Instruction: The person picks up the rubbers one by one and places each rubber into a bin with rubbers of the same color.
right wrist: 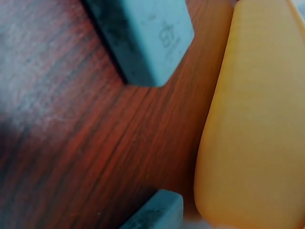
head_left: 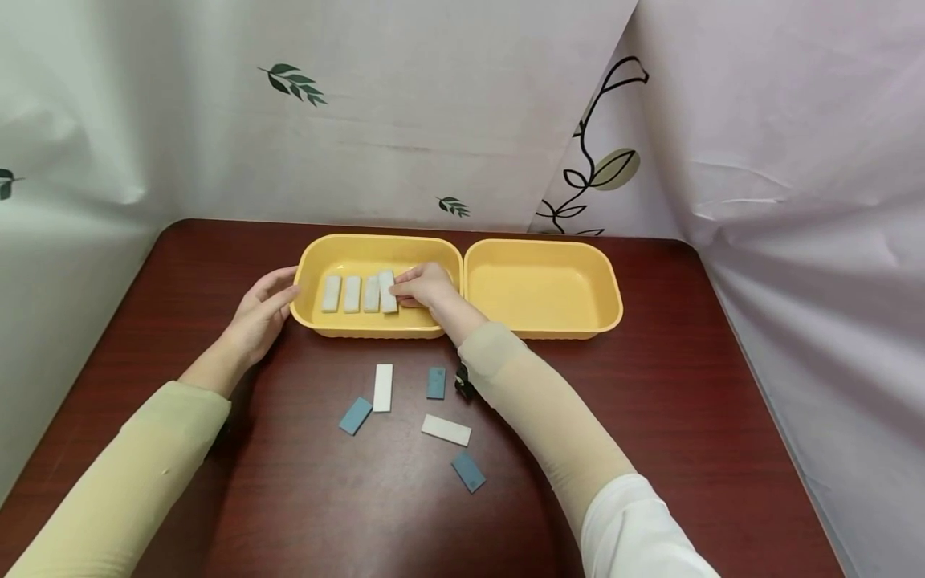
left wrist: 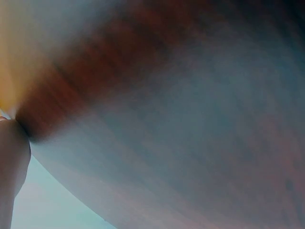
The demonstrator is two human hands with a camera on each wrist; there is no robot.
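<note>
In the head view my right hand (head_left: 428, 287) reaches into the left yellow tray (head_left: 376, 330). Between thumb and fingers it pinches a white rectangular block (head_left: 387, 291), tilted slightly and touching or overlapping the white block (head_left: 371, 295) beside it. Two further white blocks, one at the far left (head_left: 331, 294) and one nearer the middle (head_left: 352, 295), lie upright in the same row. My left hand (head_left: 262, 313) grips that tray's left rim, thumb at the edge. Only part of the left hand (left wrist: 12, 167) shows in the blurred left wrist view.
A second yellow tray (head_left: 542, 329) adjoins on the right. In front lie two white blocks (head_left: 383, 388) (head_left: 446, 430) and three blue blocks (head_left: 436, 383) (head_left: 356, 416) (head_left: 468, 472). In the right wrist view, a marked blue block (right wrist: 152, 38) is near a yellow tray wall (right wrist: 252, 124).
</note>
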